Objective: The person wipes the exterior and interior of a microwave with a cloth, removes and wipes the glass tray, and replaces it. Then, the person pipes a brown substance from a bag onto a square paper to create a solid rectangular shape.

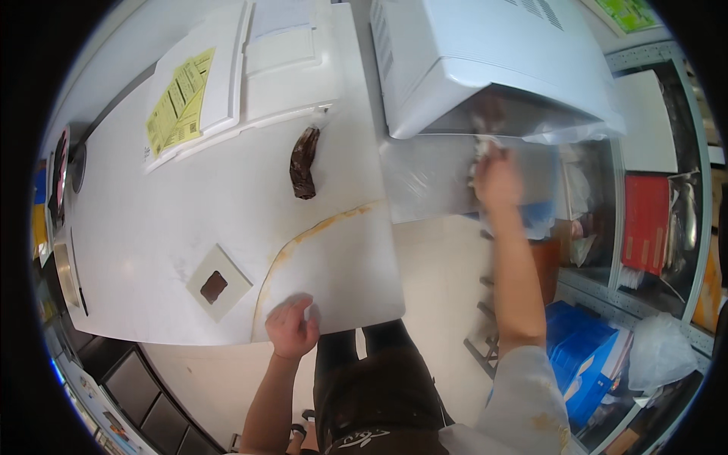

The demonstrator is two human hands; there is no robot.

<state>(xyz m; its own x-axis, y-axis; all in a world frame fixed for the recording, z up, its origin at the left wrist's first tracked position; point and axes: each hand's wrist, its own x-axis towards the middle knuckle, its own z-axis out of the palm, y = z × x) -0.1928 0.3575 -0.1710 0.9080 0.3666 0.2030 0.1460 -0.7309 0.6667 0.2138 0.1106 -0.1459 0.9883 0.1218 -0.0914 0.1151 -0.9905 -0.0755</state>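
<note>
My right hand (497, 178) reaches out to the front opening of a white box-shaped machine (523, 42). It is closed on the pale end of a blurred piping bag with brown filling (489, 114), which extends into the shadowed opening. My left hand (293, 327) rests at the table's near edge with its fingers curled in, and nothing shows in them. Up from it lies another piping bag (303, 163), dark brown with a clear twisted end. Left of that hand is a pale square tile (233, 284) bearing a small dark brown rectangle (214, 286).
White trays or panels (292, 57) with a yellow printed slip (182, 98) lie at the far left of the white table (167, 205). A brownish curved streak (303, 235) marks its top. Shelving with a red box (646, 224) and a blue bag (580, 356) stands right.
</note>
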